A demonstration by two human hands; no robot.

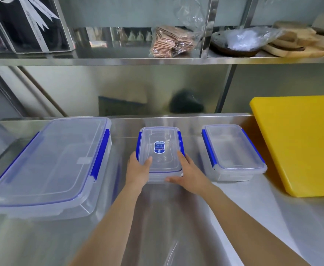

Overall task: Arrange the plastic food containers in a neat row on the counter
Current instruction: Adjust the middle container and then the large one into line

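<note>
We have both hands on the small clear plastic container with blue side clips and a label (160, 150), mid stainless desk (176, 227). Left hand (138, 169) grip pinches its near-left corner, right hand (188, 174) its near-right. Large clear blue-clipped container (47, 166) sits left, medium one (233, 152) right, yellow cutting board (299, 144) beyond.

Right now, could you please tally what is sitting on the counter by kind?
Large clear container with blue clips: 1
Small clear containers with blue clips: 2, the middle one held by both hands, the right one free
Yellow cutting board: 1
Total: 4
</note>
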